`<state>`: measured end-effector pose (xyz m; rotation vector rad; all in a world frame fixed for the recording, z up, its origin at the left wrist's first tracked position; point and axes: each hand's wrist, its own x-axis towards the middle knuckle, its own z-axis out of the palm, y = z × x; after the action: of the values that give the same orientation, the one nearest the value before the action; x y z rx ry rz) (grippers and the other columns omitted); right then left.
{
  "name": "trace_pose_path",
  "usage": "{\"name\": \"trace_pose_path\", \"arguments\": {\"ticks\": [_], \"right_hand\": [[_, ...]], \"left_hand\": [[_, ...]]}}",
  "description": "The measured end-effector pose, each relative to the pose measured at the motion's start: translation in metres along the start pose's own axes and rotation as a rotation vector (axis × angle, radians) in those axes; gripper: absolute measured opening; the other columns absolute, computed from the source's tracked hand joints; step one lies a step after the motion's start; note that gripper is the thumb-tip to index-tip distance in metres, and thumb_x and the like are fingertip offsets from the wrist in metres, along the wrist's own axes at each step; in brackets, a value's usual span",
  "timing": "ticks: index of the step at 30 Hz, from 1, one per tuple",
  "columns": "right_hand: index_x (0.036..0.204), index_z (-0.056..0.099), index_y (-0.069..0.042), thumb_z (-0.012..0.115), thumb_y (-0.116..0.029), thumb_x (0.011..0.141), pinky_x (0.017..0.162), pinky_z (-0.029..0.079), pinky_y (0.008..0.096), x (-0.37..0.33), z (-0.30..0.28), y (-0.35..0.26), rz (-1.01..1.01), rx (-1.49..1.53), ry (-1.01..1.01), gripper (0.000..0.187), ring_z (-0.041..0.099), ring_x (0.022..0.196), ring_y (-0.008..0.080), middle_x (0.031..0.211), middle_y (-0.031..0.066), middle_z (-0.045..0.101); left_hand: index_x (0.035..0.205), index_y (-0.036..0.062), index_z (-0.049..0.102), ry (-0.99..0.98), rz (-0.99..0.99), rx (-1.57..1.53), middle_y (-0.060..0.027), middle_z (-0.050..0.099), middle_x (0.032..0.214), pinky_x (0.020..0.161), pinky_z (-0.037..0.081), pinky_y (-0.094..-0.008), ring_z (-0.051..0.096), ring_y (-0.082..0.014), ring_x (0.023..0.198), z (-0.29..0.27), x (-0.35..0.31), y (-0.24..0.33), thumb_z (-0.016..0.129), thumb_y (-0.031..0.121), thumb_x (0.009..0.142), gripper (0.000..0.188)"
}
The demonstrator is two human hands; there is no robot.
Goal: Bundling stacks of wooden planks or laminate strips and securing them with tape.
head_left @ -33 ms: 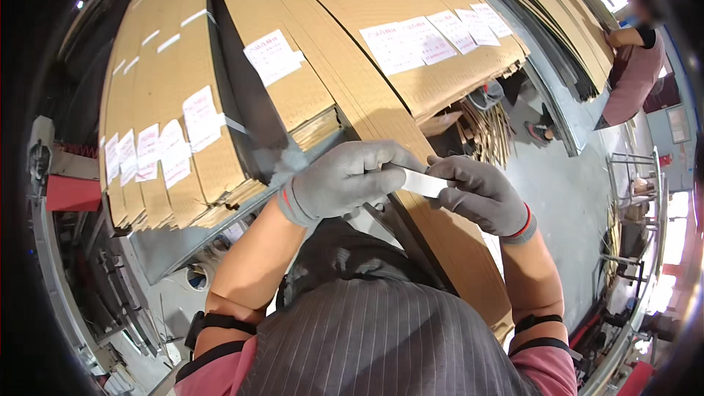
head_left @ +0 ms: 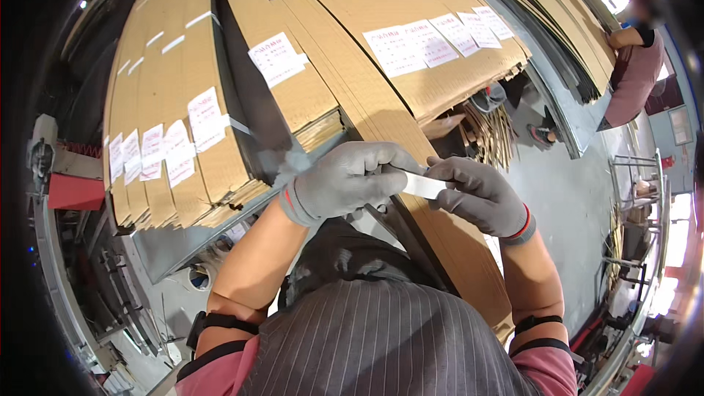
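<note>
A short white strip (head_left: pixel 424 186), perhaps paper or tape, is stretched between my two grey-gloved hands. My left hand (head_left: pixel 352 180) pinches its left end between thumb and fingers. At the other end, the thumb and fingertips of my right hand (head_left: pixel 480 194) are closed on it. Both hands are held above a long narrow stack of flat brown cardboard (head_left: pixel 458 246) that runs from my body away from me. Part of the strip is hidden by the gloves, so its full length cannot be told.
Bundled cardboard stacks (head_left: pixel 165 66) with white paper sheets (head_left: pixel 209 119) lie at the left. A wider cardboard stack (head_left: pixel 411 0) with more sheets lies ahead. A co-worker (head_left: pixel 636 66) stands at the far right. Metal racks (head_left: pixel 634 191) line the right side, and a red box (head_left: pixel 75 191) is at the left.
</note>
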<state>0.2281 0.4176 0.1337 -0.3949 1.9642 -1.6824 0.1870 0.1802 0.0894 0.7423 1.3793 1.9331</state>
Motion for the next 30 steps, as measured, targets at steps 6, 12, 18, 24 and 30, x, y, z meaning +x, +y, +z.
{"name": "trace_pose_path", "arguments": {"ticks": [6, 12, 18, 24, 30], "right_hand": [[0.093, 0.062, -0.001, 0.063, -0.008, 0.083, 0.076, 0.045, 0.0329, 0.010, 0.016, -0.009, -0.288, -0.274, -0.078, 0.012, 0.057, 0.071, 0.0134, 0.076, 0.0057, 0.063], [0.085, 0.063, 0.000, 0.065, -0.016, 0.085, 0.094, 0.041, 0.0356, 0.019, 0.055, -0.011, -0.310, 0.373, -0.337, 0.017, 0.063, 0.081, 0.0151, 0.084, 0.0075, 0.068], [0.090, 0.064, 0.001, 0.062, -0.016, 0.088, 0.101, 0.038, 0.0373, 0.016, 0.101, -0.037, -0.451, -0.276, -0.329, 0.017, 0.060, 0.082, 0.0101, 0.085, 0.0031, 0.067], [0.096, 0.065, 0.002, 0.064, -0.015, 0.087, 0.072, 0.044, 0.0235, 0.028, 0.138, -0.017, -0.269, 0.127, -0.339, 0.019, 0.055, 0.080, 0.0091, 0.086, 0.0032, 0.064], [0.096, 0.064, 0.002, 0.064, -0.015, 0.088, 0.072, 0.043, 0.0234, 0.054, 0.180, -0.018, -0.274, 0.142, -0.433, 0.019, 0.054, 0.081, 0.0088, 0.092, 0.0030, 0.063]], "left_hand": [[0.075, 0.0010, 0.055, 0.160, -0.064, 0.323, -0.0049, 0.059, 0.070, 0.062, 0.047, -0.0262, 0.057, -0.0121, 0.065, 0.026, -0.032, 0.028, 0.062, 0.011, 0.089, 0.019], [0.076, 0.0018, 0.056, 0.270, 0.413, -0.089, -0.0076, 0.061, 0.079, 0.059, 0.044, -0.0257, 0.051, -0.0095, 0.056, 0.039, -0.089, 0.008, 0.055, 0.037, 0.095, 0.040], [0.070, 0.0042, 0.049, 0.645, 0.424, 0.732, 0.0006, 0.049, 0.069, 0.061, 0.036, -0.0347, 0.044, -0.0121, 0.065, 0.083, -0.133, 0.039, 0.037, 0.045, 0.101, 0.053], [0.072, 0.0027, 0.051, 0.760, 0.414, 0.164, -0.0004, 0.047, 0.067, 0.068, 0.041, -0.0291, 0.045, -0.0114, 0.067, 0.068, -0.175, 0.018, 0.036, 0.046, 0.101, 0.054], [0.094, -0.0023, 0.059, 0.505, 0.301, 0.093, -0.0006, 0.053, 0.075, 0.056, 0.038, -0.0226, 0.045, -0.0065, 0.061, 0.031, -0.245, 0.029, 0.048, 0.028, 0.099, 0.033]]}}
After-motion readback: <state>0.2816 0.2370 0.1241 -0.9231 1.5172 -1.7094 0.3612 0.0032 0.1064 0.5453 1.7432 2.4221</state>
